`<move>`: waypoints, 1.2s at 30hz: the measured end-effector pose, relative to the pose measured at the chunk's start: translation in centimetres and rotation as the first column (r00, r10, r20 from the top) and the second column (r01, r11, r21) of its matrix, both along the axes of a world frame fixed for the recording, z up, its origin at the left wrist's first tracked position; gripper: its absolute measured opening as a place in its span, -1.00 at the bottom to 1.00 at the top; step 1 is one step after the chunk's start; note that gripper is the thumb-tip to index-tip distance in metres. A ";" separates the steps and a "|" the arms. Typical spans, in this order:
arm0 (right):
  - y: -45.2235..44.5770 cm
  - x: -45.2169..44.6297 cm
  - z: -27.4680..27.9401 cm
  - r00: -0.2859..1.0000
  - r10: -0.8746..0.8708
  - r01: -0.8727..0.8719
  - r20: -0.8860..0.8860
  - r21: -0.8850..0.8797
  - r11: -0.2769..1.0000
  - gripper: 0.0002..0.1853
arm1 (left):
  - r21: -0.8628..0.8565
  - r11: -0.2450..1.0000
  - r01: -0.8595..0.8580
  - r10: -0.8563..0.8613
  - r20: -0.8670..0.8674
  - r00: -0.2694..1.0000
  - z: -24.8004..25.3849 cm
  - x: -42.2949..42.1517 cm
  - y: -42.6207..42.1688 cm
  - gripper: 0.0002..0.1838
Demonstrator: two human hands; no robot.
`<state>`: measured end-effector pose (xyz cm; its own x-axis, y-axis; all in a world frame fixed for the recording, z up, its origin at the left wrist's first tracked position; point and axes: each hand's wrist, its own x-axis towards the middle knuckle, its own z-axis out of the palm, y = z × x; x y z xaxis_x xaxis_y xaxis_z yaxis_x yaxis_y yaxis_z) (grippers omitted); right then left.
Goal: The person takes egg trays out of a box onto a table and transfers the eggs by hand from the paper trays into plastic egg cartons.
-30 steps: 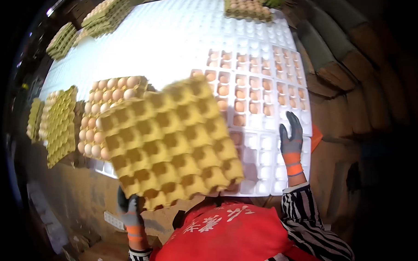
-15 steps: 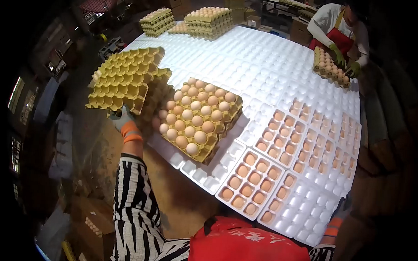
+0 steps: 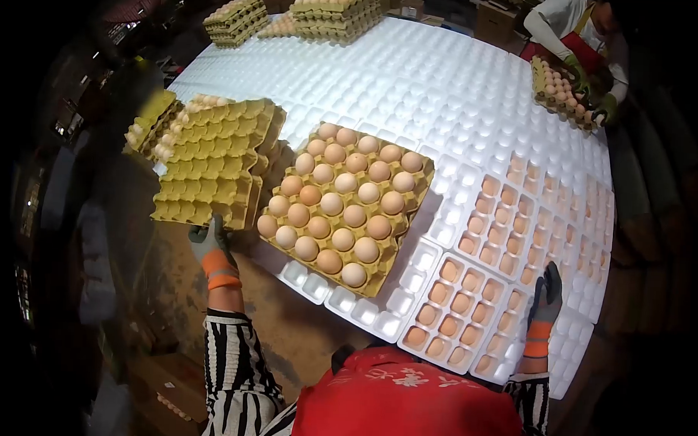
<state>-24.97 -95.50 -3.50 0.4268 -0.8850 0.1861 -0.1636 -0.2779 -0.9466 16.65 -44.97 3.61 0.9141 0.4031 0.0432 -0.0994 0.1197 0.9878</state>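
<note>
My left hand [image 3: 208, 238], in a grey glove with an orange cuff, grips the near edge of a yellow pulp egg tray [image 3: 209, 163] with bare cups. More of the same trays show beneath it. Just right of it, a full egg tray [image 3: 341, 210] of brown and pale eggs rests on a stack. My right hand [image 3: 546, 294] hovers over the white plastic trays, fingers stretched out, holding nothing. Below and left of it, one white tray [image 3: 451, 312] holds several eggs in its cups. The tray under the hand has eggs in its left column.
White moulded trays [image 3: 346, 87] cover the table. Tall stacks of eggs [image 3: 337, 14] stand at the far edge, and more egg trays [image 3: 148, 122] lie at the left. Across the table, a co-worker in green gloves [image 3: 606, 109] handles an egg tray [image 3: 557, 91].
My left hand has brought the bare egg tray lower, toward me. My right hand has moved from the table's near right edge up over the white trays. The view has shifted slightly.
</note>
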 end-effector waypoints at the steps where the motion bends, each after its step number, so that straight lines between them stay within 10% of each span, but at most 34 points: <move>1: 1.3 1.4 1.0 0.999 0.048 -0.048 -0.014 -0.034 0.998 -0.50 | 0.014 1.000 0.017 -0.017 0.049 0.999 -0.2 -0.1 -0.1 -0.61; 9: 7.3 5.7 4.4 0.948 0.273 -0.278 -0.165 -0.009 0.961 -0.52 | -0.026 0.996 0.082 -0.083 -0.055 0.995 0.3 0.1 1.5 -0.61; 12: 10.2 7.2 6.4 0.907 0.417 -0.406 -0.061 0.133 0.904 -0.55 | 0.177 0.983 -0.047 -0.004 0.279 0.960 2.8 -7.1 -3.1 -0.65; 13: 11.5 7.7 7.4 0.878 0.471 -0.462 -0.087 0.107 0.880 -0.56 | 0.304 0.943 0.136 -0.235 0.318 0.919 3.4 -9.3 -4.9 -0.61; 14: 12.8 8.6 8.3 0.844 0.524 -0.519 -0.112 0.079 0.851 -0.56 | 0.427 0.854 0.298 -0.453 0.329 0.828 4.1 -10.7 -6.3 -0.56; 16: 15.8 10.8 10.6 0.787 0.607 -0.616 -0.110 -0.082 0.783 -0.55 | 0.927 0.199 0.317 -0.846 -0.001 0.533 6.5 -11.4 -7.6 -0.39; 22: 23.1 17.2 11.6 0.702 0.553 -0.712 -0.449 -0.432 0.553 -0.52 | 0.948 -0.307 0.079 -0.893 -0.316 0.320 5.0 -8.6 -9.2 -0.46; 25: 25.2 19.3 9.7 0.629 0.451 -0.762 -0.633 -0.389 0.517 -0.53 | 0.958 -0.133 0.254 -0.962 -0.186 0.198 4.8 -6.6 -8.7 -0.50; 27: 24.6 19.3 9.8 0.721 0.576 -0.687 -0.385 -0.295 0.664 -0.63 | 0.900 -0.079 0.429 -0.969 -0.170 0.177 5.4 -5.2 -8.1 -0.49; 28: 24.3 18.9 10.1 0.762 0.601 -0.647 -0.242 -0.229 0.727 -0.67 | 0.715 0.053 0.697 -0.954 -0.169 0.246 5.6 -5.1 -7.7 -0.50; 30: 22.7 17.9 11.5 0.846 0.511 -0.490 0.151 0.598 0.635 -0.68 | 0.137 0.330 0.934 -0.906 -0.233 0.354 5.9 -5.0 -7.4 -0.53; 32: 21.6 17.5 10.0 0.759 0.184 -0.621 0.624 0.609 0.494 -0.62 | -0.094 0.356 0.930 -0.927 -0.158 0.339 7.6 -3.9 -7.9 -0.59; 34: 21.2 17.7 11.2 0.850 0.340 -0.526 0.402 0.615 0.587 -0.61 | -0.226 0.242 0.944 -0.948 -0.261 0.181 8.6 -2.8 -8.9 -0.60; 35: 22.0 18.4 12.1 0.864 0.495 -0.490 0.088 0.375 0.787 -0.58 | 0.100 0.162 0.982 -0.921 -0.341 0.186 8.4 -3.3 -10.2 -0.60; 36: 23.0 19.4 12.0 0.823 0.519 -0.519 -0.230 0.067 0.852 -0.52 | 0.743 0.068 0.666 -0.991 -0.028 0.132 7.4 -3.4 -11.7 -0.56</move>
<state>-5.60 -72.51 8.55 0.8532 -0.5210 0.0234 -0.2088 -0.3824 -0.9001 13.21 -56.64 10.97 0.3573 -0.8836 0.3026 -0.6583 -0.0084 0.7527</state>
